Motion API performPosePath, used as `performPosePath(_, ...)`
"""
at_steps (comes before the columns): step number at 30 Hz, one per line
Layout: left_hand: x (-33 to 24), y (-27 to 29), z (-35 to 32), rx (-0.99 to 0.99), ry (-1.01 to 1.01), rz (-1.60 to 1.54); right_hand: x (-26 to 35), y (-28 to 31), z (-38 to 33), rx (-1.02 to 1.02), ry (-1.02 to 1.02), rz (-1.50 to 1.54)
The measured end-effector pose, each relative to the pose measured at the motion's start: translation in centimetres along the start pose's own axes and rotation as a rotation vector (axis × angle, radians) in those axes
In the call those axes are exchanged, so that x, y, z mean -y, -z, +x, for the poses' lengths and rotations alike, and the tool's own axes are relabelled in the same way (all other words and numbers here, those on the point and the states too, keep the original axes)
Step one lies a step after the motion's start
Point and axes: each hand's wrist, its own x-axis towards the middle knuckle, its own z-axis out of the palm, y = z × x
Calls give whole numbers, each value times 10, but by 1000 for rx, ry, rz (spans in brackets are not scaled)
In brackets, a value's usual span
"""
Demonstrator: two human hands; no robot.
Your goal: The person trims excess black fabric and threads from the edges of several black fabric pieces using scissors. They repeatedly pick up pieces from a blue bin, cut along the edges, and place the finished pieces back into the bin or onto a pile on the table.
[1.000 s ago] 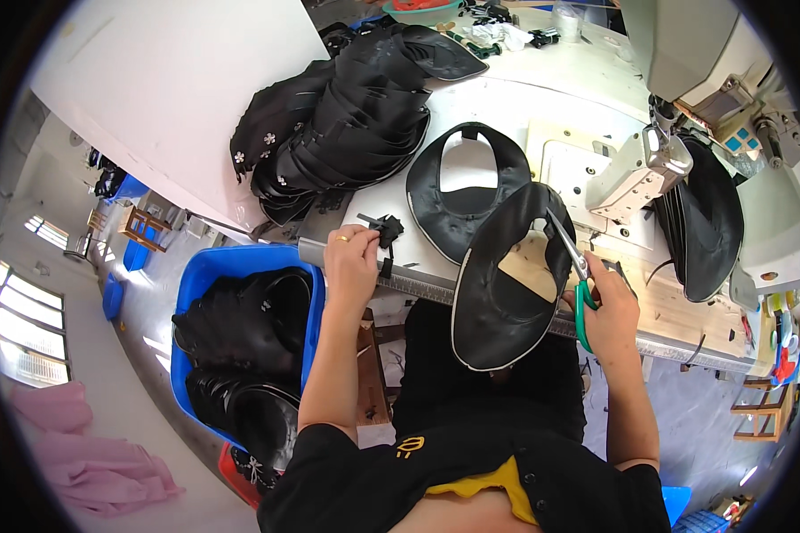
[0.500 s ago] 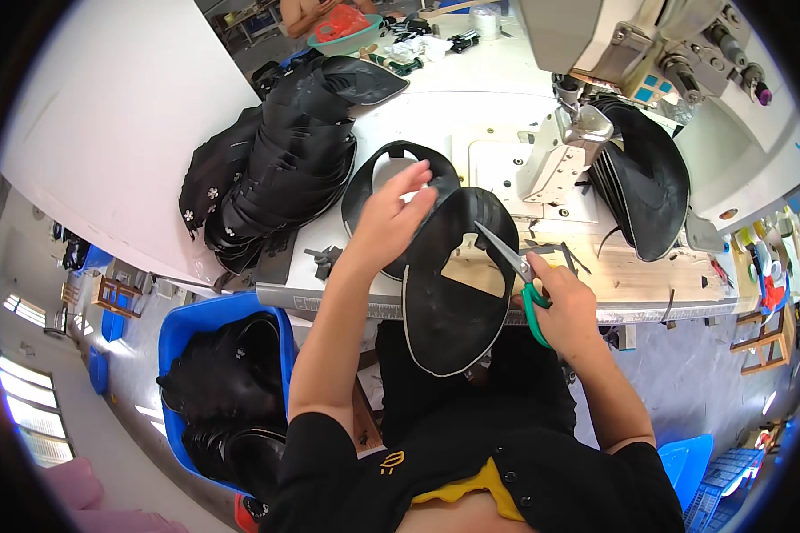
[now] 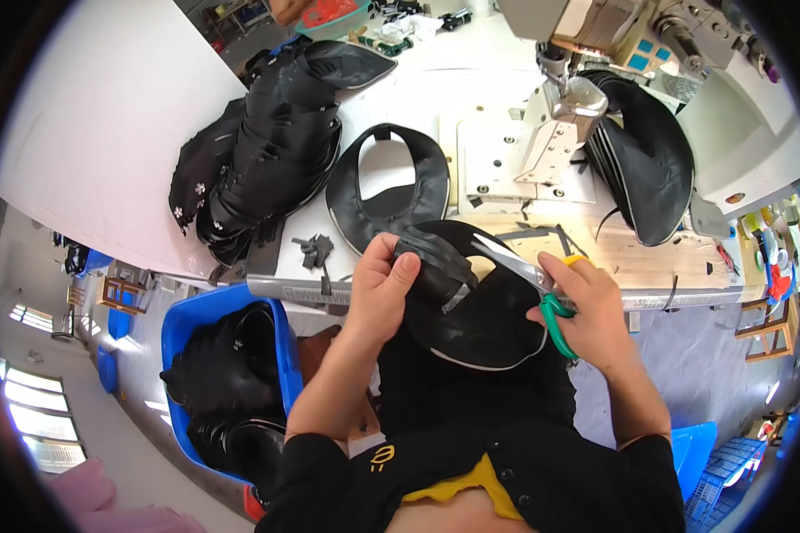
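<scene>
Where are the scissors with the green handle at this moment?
In the head view, the scissors are in the right hand, right of centre, their blades lying over the black piece that the left hand holds.

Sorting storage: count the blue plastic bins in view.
2: one blue bin of black pieces by the left hand; another bin lower right. More may be hidden.

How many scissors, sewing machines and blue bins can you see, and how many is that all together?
Scissors: 1, in the right hand
Sewing machine: 1
Blue bins: 2, one with black pieces, one at the lower right
Total: 4
</scene>
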Motion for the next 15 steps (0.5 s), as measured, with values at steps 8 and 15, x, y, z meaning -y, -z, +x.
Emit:
performPosePath(8, 27, -24, -38, -165, -66, -271, 16, 28, -6, 199, 108, -148)
performPosePath(15, 11, -37, -43, -95, 60, -237, 25, 34, -7, 195, 111, -173)
